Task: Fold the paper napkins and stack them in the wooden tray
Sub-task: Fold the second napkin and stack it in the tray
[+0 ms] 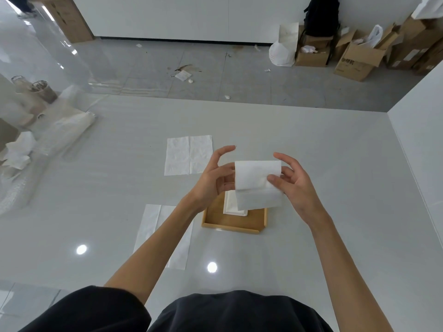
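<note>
Here both hands, left hand (211, 178) and right hand (296, 185), pinch a half-folded napkin (256, 185); directly beneath it sits the wooden tray (230, 224).

Both hands hold a white paper napkin (257, 183) in the air above the wooden tray (233, 222), the left hand (212, 178) at its left edge and the right hand (293, 183) with the thumb pressed on its front, the top part folded over. A folded napkin stack (232, 206) lies in the tray on the pale counter (323, 164). Two unfolded napkins lie flat, one (188, 155) beyond the hands and one (153, 226) under the left forearm
</note>
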`<state>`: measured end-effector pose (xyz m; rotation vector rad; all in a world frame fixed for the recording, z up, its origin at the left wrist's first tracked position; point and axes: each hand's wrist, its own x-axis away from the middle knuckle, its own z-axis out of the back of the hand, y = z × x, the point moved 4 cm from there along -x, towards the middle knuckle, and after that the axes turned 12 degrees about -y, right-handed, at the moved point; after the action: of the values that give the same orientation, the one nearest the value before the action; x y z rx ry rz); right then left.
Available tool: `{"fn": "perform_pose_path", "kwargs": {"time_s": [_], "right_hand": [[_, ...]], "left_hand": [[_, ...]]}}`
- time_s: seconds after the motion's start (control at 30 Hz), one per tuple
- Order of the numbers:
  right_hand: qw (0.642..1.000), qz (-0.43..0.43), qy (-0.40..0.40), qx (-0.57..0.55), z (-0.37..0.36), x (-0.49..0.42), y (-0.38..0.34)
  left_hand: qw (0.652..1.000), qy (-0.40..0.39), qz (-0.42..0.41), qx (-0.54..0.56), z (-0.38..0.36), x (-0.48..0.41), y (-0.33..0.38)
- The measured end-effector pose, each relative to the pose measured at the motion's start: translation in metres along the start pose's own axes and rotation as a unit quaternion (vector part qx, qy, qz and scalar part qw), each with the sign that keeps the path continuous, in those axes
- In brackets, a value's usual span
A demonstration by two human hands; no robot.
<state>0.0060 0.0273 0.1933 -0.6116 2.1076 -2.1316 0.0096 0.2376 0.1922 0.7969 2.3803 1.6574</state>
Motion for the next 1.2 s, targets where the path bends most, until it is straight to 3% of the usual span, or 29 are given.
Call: {"fn": "perform_pose_path", "kwargs": {"time_s": [0.27,0.4,0.57,0.73,1.2], "right_hand": [[0.999,0.005,0.031,-0.014,0.000,0.000,-0.001],[0.999,-0.031,-0.011,-0.028,0.000,0.002,0.004],[0.998,-0.031,0.012,-0.054,0.002,0.002,0.012],[0.997,-0.037,-0.026,-0.063,0.000,0.003,0.014],[0.999,0.031,-0.004,-0.020,0.007,0.004,0.009]], "left_hand": [[0.992,0.026,0.034,-0.115,-0.007,0.001,-0.013],[0.991,0.038,0.024,-0.125,-0.006,0.000,-0.009],[0.988,0.016,0.039,-0.151,-0.008,-0.001,-0.007],[0.984,0.038,0.031,-0.173,-0.005,0.001,-0.010],[0.985,0.050,-0.033,-0.160,-0.003,0.000,-0.005]]}}
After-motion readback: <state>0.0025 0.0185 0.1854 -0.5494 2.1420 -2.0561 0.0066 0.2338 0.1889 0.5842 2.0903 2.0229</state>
